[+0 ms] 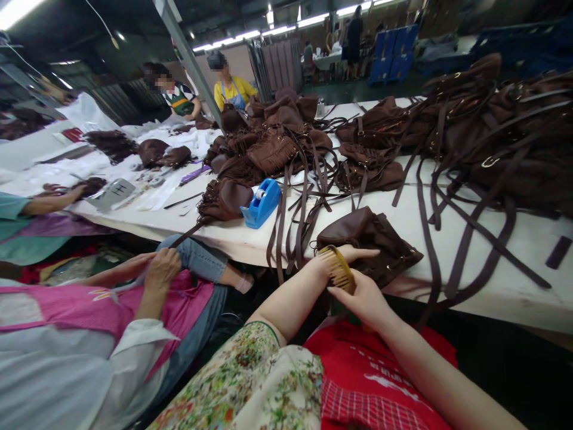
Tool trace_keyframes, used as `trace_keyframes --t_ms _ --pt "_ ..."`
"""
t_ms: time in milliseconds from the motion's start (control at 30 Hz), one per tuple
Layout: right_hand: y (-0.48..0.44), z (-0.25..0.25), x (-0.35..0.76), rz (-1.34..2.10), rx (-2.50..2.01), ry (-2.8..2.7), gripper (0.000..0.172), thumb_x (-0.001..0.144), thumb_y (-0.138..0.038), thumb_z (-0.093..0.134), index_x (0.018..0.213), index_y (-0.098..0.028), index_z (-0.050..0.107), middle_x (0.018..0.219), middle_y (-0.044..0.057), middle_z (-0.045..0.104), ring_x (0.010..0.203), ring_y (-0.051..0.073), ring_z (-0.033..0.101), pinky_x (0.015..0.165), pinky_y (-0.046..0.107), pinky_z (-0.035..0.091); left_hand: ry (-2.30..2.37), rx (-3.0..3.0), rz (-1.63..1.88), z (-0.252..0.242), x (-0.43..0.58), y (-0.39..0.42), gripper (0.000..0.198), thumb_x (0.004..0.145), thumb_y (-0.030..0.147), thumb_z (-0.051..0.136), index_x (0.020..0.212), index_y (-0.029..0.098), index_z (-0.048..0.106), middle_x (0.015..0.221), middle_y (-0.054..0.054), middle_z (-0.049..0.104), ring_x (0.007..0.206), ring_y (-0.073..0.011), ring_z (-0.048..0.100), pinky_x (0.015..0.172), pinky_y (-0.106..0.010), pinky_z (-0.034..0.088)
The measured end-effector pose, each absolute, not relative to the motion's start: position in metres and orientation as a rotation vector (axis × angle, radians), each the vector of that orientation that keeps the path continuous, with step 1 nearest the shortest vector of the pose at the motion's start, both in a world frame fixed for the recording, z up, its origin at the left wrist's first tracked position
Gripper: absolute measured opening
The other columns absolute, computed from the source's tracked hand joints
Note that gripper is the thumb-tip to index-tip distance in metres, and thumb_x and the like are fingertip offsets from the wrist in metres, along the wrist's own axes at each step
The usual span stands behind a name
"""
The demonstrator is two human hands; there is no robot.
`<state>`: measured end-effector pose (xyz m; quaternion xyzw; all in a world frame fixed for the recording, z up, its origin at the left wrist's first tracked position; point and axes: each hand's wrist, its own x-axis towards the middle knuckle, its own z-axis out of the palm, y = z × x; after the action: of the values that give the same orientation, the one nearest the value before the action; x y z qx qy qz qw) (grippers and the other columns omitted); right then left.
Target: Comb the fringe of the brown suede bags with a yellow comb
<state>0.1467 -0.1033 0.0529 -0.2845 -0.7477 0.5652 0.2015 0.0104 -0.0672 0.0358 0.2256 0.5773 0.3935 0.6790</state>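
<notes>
A dark brown drawstring bag lies tilted at the near edge of the table. My left hand is on its near side, one finger stretched straight along it; the other fingers are hidden, seemingly round the bag. Just in front, my right hand is closed on a yellow-brown comb, thumb and fingers at its lower end. The comb's teeth point down and left, over the back of my left hand. Whether they touch anything cannot be made out.
A blue tape dispenser stands left of my bag. Brown fringed bags are heaped behind it, and more bags with dangling straps lie right. Beside me, a co-worker's hands hold a strap. Other people work across the white table.
</notes>
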Motion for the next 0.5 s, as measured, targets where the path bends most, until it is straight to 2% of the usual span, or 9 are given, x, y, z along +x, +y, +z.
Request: trace_keyframes --t_ms 67,133,233,333,400,433,500 --pt "-0.107 0.052 0.146 1.389 -0.746 -2.248 0.026 0.077 -0.030 0.068 0.099 -0.017 0.066 0.098 0.007 0.070 0.092 0.024 0.065 0.085 0.039 0.051 1.326 0.614 0.819 0.039 0.007 -0.069 0.032 0.060 0.032 0.085 0.082 0.012 0.073 0.078 -0.004 0.072 0.079 -0.0183 0.065 0.081 -0.028 0.051" --pt "-0.107 0.054 0.155 1.298 -0.703 -2.324 0.027 0.079 -0.031 0.066 0.103 -0.018 0.066 0.102 0.007 0.070 0.095 0.025 0.065 0.088 0.039 0.051 1.317 0.655 0.825 0.038 0.005 -0.069 0.029 0.056 0.026 0.086 0.078 0.012 0.073 0.076 -0.003 0.071 0.079 -0.0179 0.065 0.082 -0.027 0.050" --pt "-0.103 0.056 0.176 1.127 -0.743 -2.256 0.031 0.080 -0.033 0.067 0.108 -0.020 0.065 0.106 0.007 0.070 0.097 0.025 0.065 0.089 0.037 0.051 1.245 0.552 0.860 0.032 0.007 -0.066 0.017 0.064 0.021 0.081 0.072 0.010 0.071 0.070 -0.004 0.069 0.073 -0.0160 0.064 0.078 -0.027 0.051" --pt "-0.094 0.052 0.193 0.984 -0.905 -2.022 0.029 0.079 -0.039 0.070 0.101 -0.020 0.067 0.100 0.008 0.071 0.091 0.024 0.066 0.087 0.037 0.052 1.131 0.391 0.923 0.024 0.012 -0.061 0.007 0.073 0.014 0.070 0.070 0.008 0.069 0.066 -0.004 0.067 0.062 -0.0118 0.061 0.071 -0.026 0.053" --pt "-0.085 0.045 0.203 0.956 -1.049 -1.820 0.032 0.076 -0.044 0.072 0.095 -0.018 0.068 0.091 0.008 0.071 0.078 0.022 0.066 0.076 0.035 0.054 1.116 0.383 0.956 0.018 0.015 -0.058 0.006 0.075 0.011 0.065 0.071 0.008 0.069 0.062 -0.003 0.065 0.055 -0.0096 0.058 0.065 -0.024 0.052" --pt "-0.079 0.041 0.208 0.992 -1.122 -1.712 0.034 0.075 -0.046 0.073 0.094 -0.017 0.067 0.082 0.006 0.070 0.066 0.019 0.064 0.065 0.032 0.054 1.134 0.405 0.970 0.015 0.016 -0.057 0.006 0.074 0.010 0.064 0.072 0.008 0.070 0.061 -0.003 0.065 0.053 -0.0094 0.058 0.062 -0.023 0.051" --pt "-0.067 0.033 0.216 1.201 -1.233 -1.522 0.040 0.072 -0.048 0.076 0.093 -0.017 0.065 0.062 0.000 0.062 0.043 0.011 0.049 0.040 0.024 0.041 1.195 0.473 0.995 0.010 0.018 -0.056 0.003 0.072 0.008 0.066 0.072 0.010 0.069 0.061 -0.002 0.065 0.054 -0.0106 0.059 0.060 -0.024 0.051"
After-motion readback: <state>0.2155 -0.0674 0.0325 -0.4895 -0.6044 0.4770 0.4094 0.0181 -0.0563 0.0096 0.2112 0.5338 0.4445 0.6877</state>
